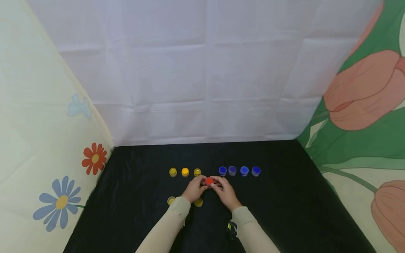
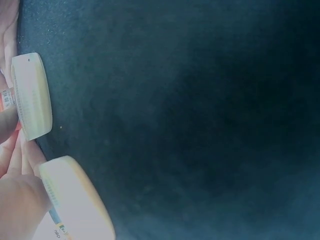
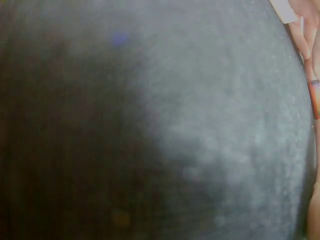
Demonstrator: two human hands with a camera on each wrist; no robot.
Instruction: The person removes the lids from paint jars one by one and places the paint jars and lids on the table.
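In the head view, a small jar with a red top [image 1: 209, 181] sits between both hands near the middle of the black table. My left hand [image 1: 193, 189] pinches it from the left with thumb and fingers. From the other side, my right hand [image 1: 226, 193] also grips it with its fingertips. Orange-red shows past the fingers in the left wrist view, behind a pale round-edged jar or lid [image 2: 32, 97]. A second pale one [image 2: 77, 200] is below, near the thumb. Only a strip of the right hand [image 3: 316, 55] enters the right wrist view.
Yellow-topped jars [image 1: 185, 172] stand in a row left of the hands. Several blue-topped jars [image 1: 244, 171] line up at the right. Nearer, two yellow round pieces [image 1: 198, 202] lie beside the left wrist. A white cloth [image 1: 205, 88] hangs behind the black-covered table [image 1: 284, 211].
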